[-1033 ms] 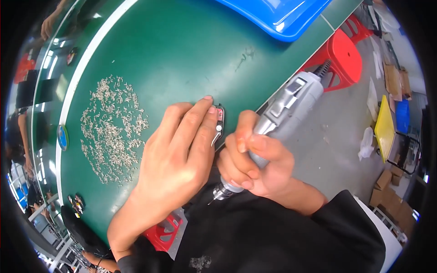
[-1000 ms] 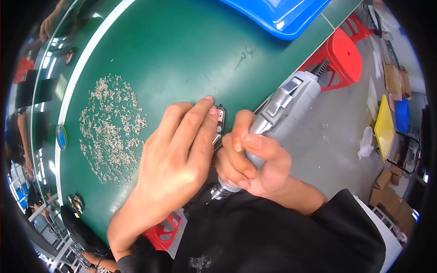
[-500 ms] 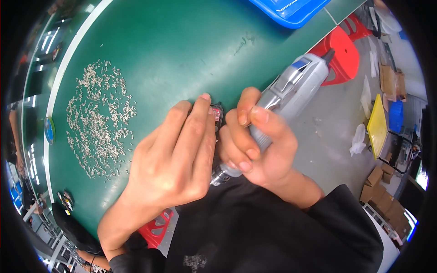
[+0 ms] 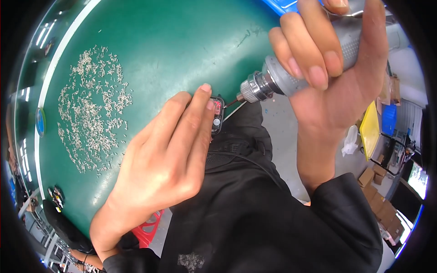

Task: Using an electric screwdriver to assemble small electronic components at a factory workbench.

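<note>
My left hand (image 4: pixel 166 154) is closed on a small black oblong casing (image 4: pixel 218 127) at the edge of the green table (image 4: pixel 173 50). Inside the casing show a red part and a round silvery piece; my fingers cover the rest. My right hand (image 4: pixel 325 86) is wrapped round a grey electric screwdriver (image 4: pixel 284 77), held slanting above the table edge. Its bit points down left to the casing's right rim; whether the tip touches a screw I cannot tell. Left of my hands, many tiny silvery screws (image 4: pixel 93 113) lie spread in a loose patch.
A blue tray (image 4: pixel 275 5) sits at the far edge. On the left are a round blue disc (image 4: pixel 41 122) and a cluster of small dark parts (image 4: pixel 56 199). A red stool (image 4: pixel 149 229) stands below the table. Another person's arm (image 4: pixel 88 258) shows at lower left.
My right hand has swung the screwdriver up and to the right, turning its bit from my body toward the casing. My left hand stays on the casing, whose inside shows more now.
</note>
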A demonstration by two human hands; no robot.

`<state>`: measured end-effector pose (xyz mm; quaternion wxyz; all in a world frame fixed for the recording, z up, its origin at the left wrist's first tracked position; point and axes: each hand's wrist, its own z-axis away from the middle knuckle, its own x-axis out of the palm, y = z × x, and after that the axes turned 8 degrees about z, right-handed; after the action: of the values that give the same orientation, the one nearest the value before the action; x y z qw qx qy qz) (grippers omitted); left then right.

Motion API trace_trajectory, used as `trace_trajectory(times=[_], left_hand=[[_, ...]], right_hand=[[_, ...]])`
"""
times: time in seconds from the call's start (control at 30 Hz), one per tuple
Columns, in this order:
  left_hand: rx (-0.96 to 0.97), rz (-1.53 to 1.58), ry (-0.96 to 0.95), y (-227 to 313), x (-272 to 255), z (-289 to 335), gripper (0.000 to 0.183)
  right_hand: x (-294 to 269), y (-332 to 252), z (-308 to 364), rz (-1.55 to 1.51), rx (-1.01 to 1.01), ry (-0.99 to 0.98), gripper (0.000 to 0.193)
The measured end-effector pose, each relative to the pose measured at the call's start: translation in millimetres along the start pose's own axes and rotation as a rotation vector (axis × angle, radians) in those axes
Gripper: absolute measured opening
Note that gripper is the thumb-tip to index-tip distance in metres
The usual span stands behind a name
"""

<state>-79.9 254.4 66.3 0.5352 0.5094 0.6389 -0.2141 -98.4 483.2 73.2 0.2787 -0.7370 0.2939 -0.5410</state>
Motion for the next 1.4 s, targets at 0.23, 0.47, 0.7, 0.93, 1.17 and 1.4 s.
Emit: trace_trajectory(times=[0.23,0.47,0.7,0.93,1.17,1.4], left_hand=[[0.020,0.008,0.049,-3,3,2,0.041],[0.013,0.025,0.049,-4,3,2,0.045],[0.019,0.056,0.066,-6,5,5,0.046],[0.083,0.010,0.129,-6,12,10,0.046],[0.037,0.046,0.122,-11,18,7,0.046],[0.022,0.078,0.038,-3,-8,12,0.038]], right_hand=[[4,19,-13,-0.076,-0.094,0.007,0.031],[3,30,-23,-0.088,-0.093,-0.065,0.032],[0,32,-23,-0.056,-0.051,-0.186,0.031],[-2,31,-23,-0.030,-0.001,-0.323,0.029],[0,33,-37,0.000,0.025,-0.476,0.028],[26,20,-31,0.130,0.064,-0.505,0.017]])
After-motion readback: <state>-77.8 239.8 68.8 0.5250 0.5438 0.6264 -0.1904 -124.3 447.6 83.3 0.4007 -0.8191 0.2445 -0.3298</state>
